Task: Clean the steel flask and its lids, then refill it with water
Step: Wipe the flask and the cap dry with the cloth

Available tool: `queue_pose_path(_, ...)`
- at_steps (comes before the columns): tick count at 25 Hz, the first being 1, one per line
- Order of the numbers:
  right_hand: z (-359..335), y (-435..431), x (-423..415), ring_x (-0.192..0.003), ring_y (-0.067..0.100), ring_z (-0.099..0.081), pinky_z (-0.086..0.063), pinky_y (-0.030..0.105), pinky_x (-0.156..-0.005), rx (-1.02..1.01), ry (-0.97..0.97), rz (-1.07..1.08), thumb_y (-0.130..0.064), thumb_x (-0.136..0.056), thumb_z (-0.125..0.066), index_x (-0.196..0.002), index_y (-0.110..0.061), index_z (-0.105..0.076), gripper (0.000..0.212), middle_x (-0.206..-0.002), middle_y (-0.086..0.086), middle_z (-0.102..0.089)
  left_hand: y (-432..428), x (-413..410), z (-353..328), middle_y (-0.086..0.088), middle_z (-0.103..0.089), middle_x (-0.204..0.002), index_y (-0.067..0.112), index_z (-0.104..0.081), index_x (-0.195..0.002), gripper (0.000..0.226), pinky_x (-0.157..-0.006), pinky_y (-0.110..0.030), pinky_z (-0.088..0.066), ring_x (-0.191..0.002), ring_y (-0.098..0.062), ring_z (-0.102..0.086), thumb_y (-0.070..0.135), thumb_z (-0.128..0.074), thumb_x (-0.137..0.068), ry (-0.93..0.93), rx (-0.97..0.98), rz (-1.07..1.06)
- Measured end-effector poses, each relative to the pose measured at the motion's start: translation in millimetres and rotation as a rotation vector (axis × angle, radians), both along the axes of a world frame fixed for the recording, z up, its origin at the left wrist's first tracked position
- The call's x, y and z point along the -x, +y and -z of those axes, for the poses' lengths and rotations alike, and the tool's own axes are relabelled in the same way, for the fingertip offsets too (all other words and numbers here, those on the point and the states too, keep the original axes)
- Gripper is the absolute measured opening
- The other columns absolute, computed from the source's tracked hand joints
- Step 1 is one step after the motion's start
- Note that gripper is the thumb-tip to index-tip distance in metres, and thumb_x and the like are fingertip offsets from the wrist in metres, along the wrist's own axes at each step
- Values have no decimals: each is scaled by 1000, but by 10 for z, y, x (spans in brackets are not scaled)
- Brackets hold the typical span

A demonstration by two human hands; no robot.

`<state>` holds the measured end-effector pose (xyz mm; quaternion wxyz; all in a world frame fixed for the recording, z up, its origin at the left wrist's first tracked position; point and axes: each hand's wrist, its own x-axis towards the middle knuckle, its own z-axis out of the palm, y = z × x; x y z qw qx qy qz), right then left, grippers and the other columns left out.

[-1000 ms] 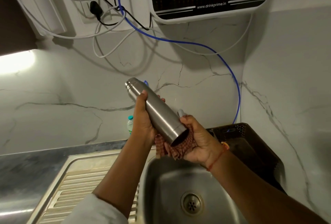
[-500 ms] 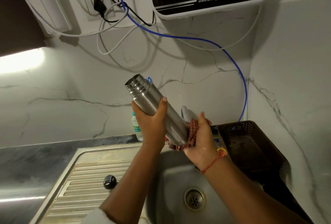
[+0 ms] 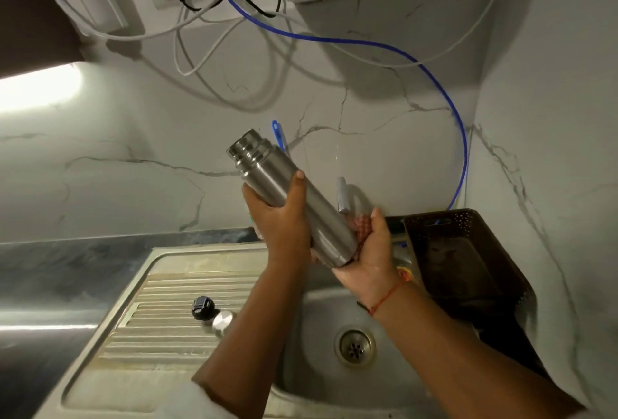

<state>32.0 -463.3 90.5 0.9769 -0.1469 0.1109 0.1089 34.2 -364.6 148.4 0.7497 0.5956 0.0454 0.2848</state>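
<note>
One smooth steel flask (image 3: 323, 220), left hand (image 3: 281, 222) gripping middle; right hand (image 3: 368, 253) clutching checked cloth (image 3: 363, 223)

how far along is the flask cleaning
Done: both lids are off, the black lid and steel cap lying on the drainboard. In hand: left hand grips the steel flask, right hand holds a checked cloth against its base. Left: refilling; lids not yet refitted.

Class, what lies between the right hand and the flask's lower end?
A reddish checked cloth, held by the right hand against the flask; head view.
</note>
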Motion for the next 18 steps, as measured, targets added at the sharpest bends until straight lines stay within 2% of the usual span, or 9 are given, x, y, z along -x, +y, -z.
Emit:
queue_pose_path(3,165,71,203,-122,41,-59,-31,57,-114,-17,37,-121,-64,-95,-41,-131,-15,-63,64,-127,21,-65,73,8,4,14,-57,-105,45,-41,-111,47,-79,-28,-58,-87,1,-65,22,-76,-90,11,-46,-85)
queue_pose_path(4,148,19,237,-119,42,-60,-31,57,-113,-24,30,-129,-63,-95,-41,-126,-15,-67,62,-124,24,-66,106,39,47,14,-56,-107,44,-40,-114,48,-79,-27,-58,-88,-1,-64,22,-75,-90,23,-25,-106)
queue_pose_path(6,95,-103,212,-96,42,-70,-41,58,-103,-22,47,-35,-59,-96,-41,-97,-13,-77,58,-101,25,-73,100,148,163,13,-57,-108,46,-42,-113,46,-83,-30,-59,-88,-1,-67,24,-75,-89,45,18,-118)
queue_pose_path(7,93,-127,199,-86,40,-73,-47,57,-96,-20,69,-8,-58,-97,-40,-92,-12,-75,58,-95,25,-74,74,210,221,12,-58,-108,48,-43,-111,45,-83,-30,-60,-86,2,-68,25,-75,-89,58,23,-112)
queue_pose_path(9,160,-28,237,-90,42,-72,-53,54,-88,-11,82,-77,-60,-97,-38,-110,-12,-69,59,-106,26,-72,56,264,313,12,-59,-107,51,-44,-108,45,-82,-31,-60,-88,1,-68,26,-76,-89,60,-6,-117)
queue_pose_path(11,321,175,337,-95,42,-71,-53,52,-89,-9,144,-177,-59,-97,-39,-117,-13,-67,57,-113,25,-70,131,236,357,13,-58,-107,50,-43,-108,47,-83,-31,-60,-91,-3,-67,25,-77,-88,64,-65,-143)
queue_pose_path(14,526,295,409,-115,45,-62,-43,58,-103,-89,173,-276,-58,-96,-43,-133,-7,-57,64,-127,27,-62,351,193,473,18,-56,-108,48,-41,-110,54,-74,-15,-55,-90,6,-65,22,-80,-84,76,-215,-156)
queue_pose_path(16,602,261,360,-126,49,-51,-33,65,-109,-100,178,-263,-60,-93,-44,-142,0,-44,78,-137,33,-52,581,173,590,17,-57,-110,45,-41,-115,60,-73,-12,-54,-92,8,-64,19,-83,-81,102,-279,-174)
queue_pose_path(18,632,241,246,-119,49,-56,-47,62,-98,-58,166,-161,-59,-95,-39,-137,4,-46,76,-130,36,-56,852,143,690,15,-59,-110,36,-42,-123,65,-77,-19,-55,-94,-1,-65,18,-85,-79,121,-319,-189)
